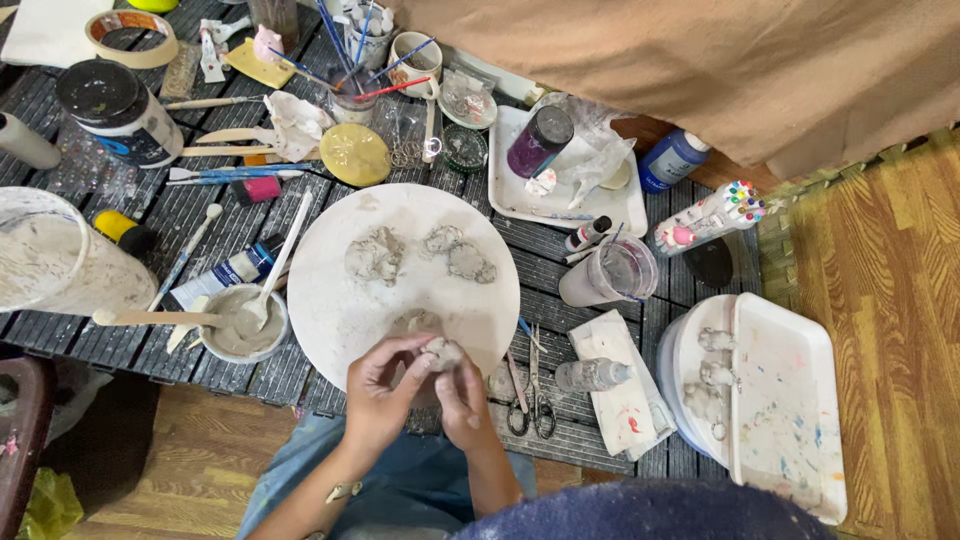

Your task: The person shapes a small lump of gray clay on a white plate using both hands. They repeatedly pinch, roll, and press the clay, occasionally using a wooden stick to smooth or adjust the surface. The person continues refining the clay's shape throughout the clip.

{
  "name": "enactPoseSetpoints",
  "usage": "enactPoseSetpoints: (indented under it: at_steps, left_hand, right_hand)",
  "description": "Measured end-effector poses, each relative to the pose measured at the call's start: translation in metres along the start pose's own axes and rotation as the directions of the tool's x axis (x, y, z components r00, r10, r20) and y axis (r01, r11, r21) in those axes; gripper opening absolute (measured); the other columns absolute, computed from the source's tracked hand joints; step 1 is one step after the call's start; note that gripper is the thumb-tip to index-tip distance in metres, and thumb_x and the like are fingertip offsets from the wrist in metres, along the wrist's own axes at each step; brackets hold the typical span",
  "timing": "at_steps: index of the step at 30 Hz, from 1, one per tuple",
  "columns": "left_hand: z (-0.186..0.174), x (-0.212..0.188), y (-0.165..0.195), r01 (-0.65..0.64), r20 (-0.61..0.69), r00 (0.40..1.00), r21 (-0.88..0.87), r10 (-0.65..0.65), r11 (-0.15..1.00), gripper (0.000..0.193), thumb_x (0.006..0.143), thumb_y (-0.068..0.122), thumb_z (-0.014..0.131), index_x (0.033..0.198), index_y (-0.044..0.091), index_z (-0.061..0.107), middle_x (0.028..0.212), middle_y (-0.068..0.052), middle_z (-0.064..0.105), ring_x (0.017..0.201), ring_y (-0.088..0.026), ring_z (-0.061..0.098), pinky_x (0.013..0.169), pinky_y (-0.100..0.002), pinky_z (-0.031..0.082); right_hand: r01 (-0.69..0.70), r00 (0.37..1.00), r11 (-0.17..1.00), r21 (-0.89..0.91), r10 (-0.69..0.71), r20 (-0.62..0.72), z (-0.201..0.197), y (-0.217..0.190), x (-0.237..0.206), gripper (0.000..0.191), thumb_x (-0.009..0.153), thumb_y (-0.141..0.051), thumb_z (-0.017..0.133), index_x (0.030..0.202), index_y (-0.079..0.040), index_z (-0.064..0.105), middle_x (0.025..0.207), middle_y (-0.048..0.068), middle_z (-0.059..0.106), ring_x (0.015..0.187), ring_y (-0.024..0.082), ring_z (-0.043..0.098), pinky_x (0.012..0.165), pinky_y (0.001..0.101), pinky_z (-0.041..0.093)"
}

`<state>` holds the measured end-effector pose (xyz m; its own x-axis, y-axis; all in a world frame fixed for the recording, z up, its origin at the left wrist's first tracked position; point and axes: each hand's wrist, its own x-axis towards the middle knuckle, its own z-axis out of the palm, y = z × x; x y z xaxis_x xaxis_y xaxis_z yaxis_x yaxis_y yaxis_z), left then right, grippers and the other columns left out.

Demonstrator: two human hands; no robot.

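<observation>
- Both hands, left hand (378, 392) and right hand (462, 395), are pinching one grey clay lump (441, 353), fingers curled closed around it.
- Round board (330, 300) is lying just beneath, catching crumbs, on the slatted bench (170, 215).

Matt grey clay lump (441, 352) — rough, dark slatted wood table (190, 215)

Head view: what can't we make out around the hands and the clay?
- Clay lump: shape unclear, mostly covered by the left hand and right hand.
- Right hand's grip: fingers curl behind the lump.
- Large bucket: cut off by the left edge.
- Scissors: too small to tell whether they are open.
</observation>
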<state>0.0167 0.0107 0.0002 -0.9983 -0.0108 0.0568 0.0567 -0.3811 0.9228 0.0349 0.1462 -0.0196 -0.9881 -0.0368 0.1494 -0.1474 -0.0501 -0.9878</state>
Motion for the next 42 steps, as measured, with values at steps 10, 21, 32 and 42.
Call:
enactPoseSetpoints:
  at_steps: [10, 21, 32, 42]
  left_hand:
    - [-0.014, 0.016, 0.036, -0.420, 0.449, 0.864, 0.397, 0.227, 0.816, 0.026, 0.097, 0.023, 0.061, 0.086, 0.000, 0.059, 0.077, -0.015, 0.054, 0.071, -0.034, 0.056, 0.065, -0.039, 0.045]
    - [-0.002, 0.011, 0.025, -0.410, 0.292, 0.904, 0.376, 0.314, 0.831, 0.023, 0.098, 0.018, 0.060, 0.096, -0.004, 0.066, 0.090, -0.020, 0.067, 0.084, -0.039, 0.066, 0.075, -0.044, 0.053]
    - [-0.004, 0.008, 0.021, -0.335, 0.440, 0.893, 0.500, 0.099, 0.799, 0.023, 0.087, 0.025, 0.069, 0.086, 0.002, 0.064, 0.069, -0.014, 0.060, 0.069, -0.035, 0.059, 0.068, -0.045, 0.047]
    - [-0.009, 0.004, 0.013, -0.335, 0.450, 0.860, 0.141, 0.241, 0.932, 0.018, 0.099, 0.016, 0.056, 0.089, 0.002, 0.062, 0.080, -0.014, 0.065, 0.072, -0.034, 0.064, 0.070, -0.042, 0.051]
  right_hand:
    - [0.027, 0.980, 0.999, -0.032, -0.020, 0.199, -0.021, 0.008, -0.015, 0.025, 0.108, -0.023, 0.051, 0.102, -0.001, 0.060, 0.091, 0.001, 0.059, 0.079, 0.010, 0.050, 0.070, 0.0285, 0.045]
    - [0.118, 0.978, 0.993, -0.025, -0.111, 0.178, -0.015, -0.005, 0.001, 0.055, 0.110, -0.046, 0.039, 0.120, 0.003, 0.061, 0.100, 0.006, 0.066, 0.090, 0.013, 0.060, 0.081, 0.0292, 0.049]
    - [0.010, 0.996, 0.994, 0.106, 0.000, -0.089, -0.012, 0.016, -0.007, 0.045, 0.110, -0.036, 0.044, 0.088, 0.000, 0.061, 0.088, 0.008, 0.063, 0.080, 0.017, 0.057, 0.075, 0.0326, 0.049]
    - [0.159, 0.985, 0.986, -0.057, -0.155, 0.069, -0.024, 0.019, -0.010, 0.044, 0.107, -0.037, 0.049, 0.110, 0.006, 0.060, 0.109, 0.011, 0.063, 0.099, 0.020, 0.059, 0.090, 0.0346, 0.050]
